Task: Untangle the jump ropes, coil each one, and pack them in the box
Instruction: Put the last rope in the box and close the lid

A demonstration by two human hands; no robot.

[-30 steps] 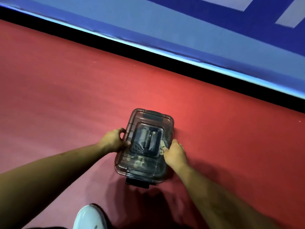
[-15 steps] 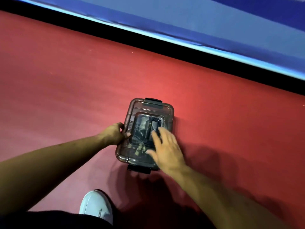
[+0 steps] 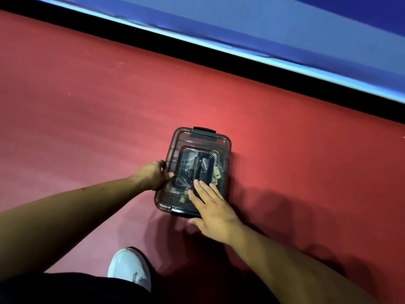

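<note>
The smoky see-through box (image 3: 228, 154) sat on the red floor (image 3: 87, 106) with its lid (image 3: 182, 142) on, and dark ropes (image 3: 186, 172) showed dimly through it under the black handle (image 3: 205, 166). The left hand (image 3: 153, 175) gripped the box's left side, thumb curled onto the lid. The right hand (image 3: 212, 207) lay flat on the lid's near end, fingers straight and slightly spread. A white shoe (image 3: 129, 267) stood nearer the person, and a black strip (image 3: 219, 58) edged the floor beyond.

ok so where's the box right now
In the head view the box sits on the red floor at centre, the left hand gripping its left edge and the right hand flat on its near end.
</note>
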